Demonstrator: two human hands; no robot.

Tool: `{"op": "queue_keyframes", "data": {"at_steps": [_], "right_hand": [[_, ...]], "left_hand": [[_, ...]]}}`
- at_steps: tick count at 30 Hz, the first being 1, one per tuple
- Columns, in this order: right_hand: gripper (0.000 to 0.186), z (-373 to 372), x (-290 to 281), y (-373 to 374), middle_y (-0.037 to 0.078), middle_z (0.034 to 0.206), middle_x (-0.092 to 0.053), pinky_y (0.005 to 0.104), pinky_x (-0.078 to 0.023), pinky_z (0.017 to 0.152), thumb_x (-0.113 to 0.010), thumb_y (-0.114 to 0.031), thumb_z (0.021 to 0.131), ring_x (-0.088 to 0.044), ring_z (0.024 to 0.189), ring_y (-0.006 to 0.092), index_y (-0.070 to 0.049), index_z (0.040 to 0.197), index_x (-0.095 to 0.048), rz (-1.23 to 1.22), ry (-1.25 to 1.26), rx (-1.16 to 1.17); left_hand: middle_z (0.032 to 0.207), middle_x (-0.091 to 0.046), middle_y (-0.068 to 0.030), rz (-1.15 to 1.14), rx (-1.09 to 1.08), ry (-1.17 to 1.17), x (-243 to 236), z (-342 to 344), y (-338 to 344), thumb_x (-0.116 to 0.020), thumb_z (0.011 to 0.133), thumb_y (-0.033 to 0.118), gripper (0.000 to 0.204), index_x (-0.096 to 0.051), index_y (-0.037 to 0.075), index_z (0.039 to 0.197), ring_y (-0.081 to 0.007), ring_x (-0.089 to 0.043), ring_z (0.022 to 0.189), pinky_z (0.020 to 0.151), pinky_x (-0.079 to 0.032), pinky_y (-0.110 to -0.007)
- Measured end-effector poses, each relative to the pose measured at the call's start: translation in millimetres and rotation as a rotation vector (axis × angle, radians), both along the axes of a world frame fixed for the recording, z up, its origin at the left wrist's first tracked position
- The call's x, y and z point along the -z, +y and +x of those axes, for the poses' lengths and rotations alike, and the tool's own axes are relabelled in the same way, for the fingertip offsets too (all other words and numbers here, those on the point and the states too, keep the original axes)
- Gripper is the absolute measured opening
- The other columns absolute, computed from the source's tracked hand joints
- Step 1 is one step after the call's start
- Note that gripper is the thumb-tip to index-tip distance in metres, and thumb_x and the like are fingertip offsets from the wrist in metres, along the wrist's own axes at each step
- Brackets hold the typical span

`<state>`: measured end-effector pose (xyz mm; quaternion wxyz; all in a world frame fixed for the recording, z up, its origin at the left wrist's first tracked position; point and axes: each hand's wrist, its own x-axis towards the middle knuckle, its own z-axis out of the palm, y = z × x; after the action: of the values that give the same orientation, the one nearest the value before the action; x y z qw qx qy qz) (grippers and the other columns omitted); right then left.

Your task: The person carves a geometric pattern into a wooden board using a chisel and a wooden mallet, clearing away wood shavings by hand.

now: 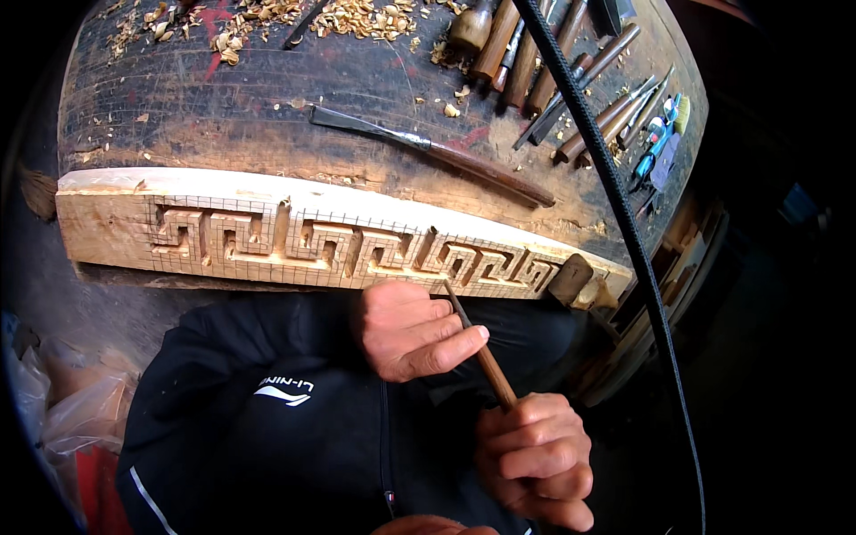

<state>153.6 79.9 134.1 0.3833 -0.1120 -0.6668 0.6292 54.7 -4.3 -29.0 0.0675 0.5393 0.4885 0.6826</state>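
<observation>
A long pale wooden board (pixel 125 218) lies along the near edge of the workbench, with a pencilled grid and a carved meander pattern on its front face. A slim wood chisel (pixel 490 367) slants up to the left, and its tip meets the board's lower edge right of the middle. My left hand (pixel 417 332) is closed around the chisel's blade end, its knuckles against the board. Lower and to the right, my right hand (pixel 537 462) wraps the wooden handle, hiding its butt end.
On the dark workbench (pixel 232 107) another chisel (pixel 437 147) lies behind the board. Several wooden-handled carving tools (pixel 535 67) crowd the far right, near a small brush (pixel 682 116). Wood shavings (pixel 357 18) are heaped at the back. A wooden block (pixel 571 281) sits at the board's right end. A black cord (pixel 615 192) crosses the view.
</observation>
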Motion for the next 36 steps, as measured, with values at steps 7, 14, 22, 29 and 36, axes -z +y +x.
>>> {"op": "queue_keyframes", "data": {"at_steps": [7, 14, 22, 29, 36], "right_hand": [[0.064, -14.8, 4.6, 8.8, 0.012, 0.062, -0.062, 0.0338, -0.046, 0.037, -0.044, -0.057, 0.123, -0.051, 0.038, 0.0196, -0.007, 0.082, -0.045, 0.094, 0.098, 0.010], [0.063, -14.2, 2.9, 7.2, 0.003, 0.056, -0.056, 0.0221, -0.028, 0.037, -0.037, -0.054, 0.126, -0.039, 0.034, 0.0076, -0.014, 0.078, -0.039, 0.130, -0.024, 0.073], [0.064, -18.0, 2.5, 9.6, 0.004, 0.057, -0.057, 0.0216, -0.028, 0.036, -0.036, -0.055, 0.126, -0.040, 0.034, 0.0077, -0.013, 0.078, -0.040, 0.126, -0.023, 0.074], [0.062, -24.3, -1.3, 9.8, 0.006, 0.058, -0.056, 0.0220, -0.030, 0.036, -0.036, -0.051, 0.127, -0.040, 0.035, 0.0084, -0.012, 0.079, -0.040, 0.114, -0.118, 0.111], [0.063, -42.0, -3.4, 10.7, 0.006, 0.057, -0.053, 0.0240, -0.029, 0.036, -0.032, -0.055, 0.126, -0.033, 0.034, 0.0093, -0.014, 0.080, -0.039, 0.088, -0.253, 0.165]], "left_hand": [[0.084, -0.072, -0.0042, 0.046, -0.141, 0.048, 5.3, 11.6, 11.7, -0.084, 0.091, 0.013, 0.043, -0.076, -0.001, 0.130, -0.0110, -0.064, 0.061, 0.048, -0.037, -0.028], [0.089, -0.075, -0.0062, 0.013, -0.137, 0.086, 5.9, 9.6, 9.9, -0.083, 0.090, 0.013, 0.043, -0.077, -0.002, 0.130, -0.0115, -0.068, 0.065, 0.048, -0.039, -0.028], [0.090, -0.077, -0.0076, 0.004, -0.149, 0.088, 5.3, 8.6, 10.0, -0.083, 0.090, 0.012, 0.045, -0.076, -0.003, 0.132, -0.0123, -0.069, 0.065, 0.049, -0.041, -0.028], [0.092, -0.080, -0.0138, -0.070, -0.016, 0.058, -1.2, -0.3, 2.6, -0.085, 0.097, 0.006, 0.046, -0.069, -0.006, 0.139, -0.0214, -0.080, 0.074, 0.051, -0.050, -0.029], [0.086, -0.077, -0.0114, -0.080, -0.080, 0.038, 1.5, 2.1, 5.0, -0.078, 0.093, 0.007, 0.046, -0.073, -0.010, 0.135, -0.0164, -0.073, 0.066, 0.051, -0.049, -0.030]]}}
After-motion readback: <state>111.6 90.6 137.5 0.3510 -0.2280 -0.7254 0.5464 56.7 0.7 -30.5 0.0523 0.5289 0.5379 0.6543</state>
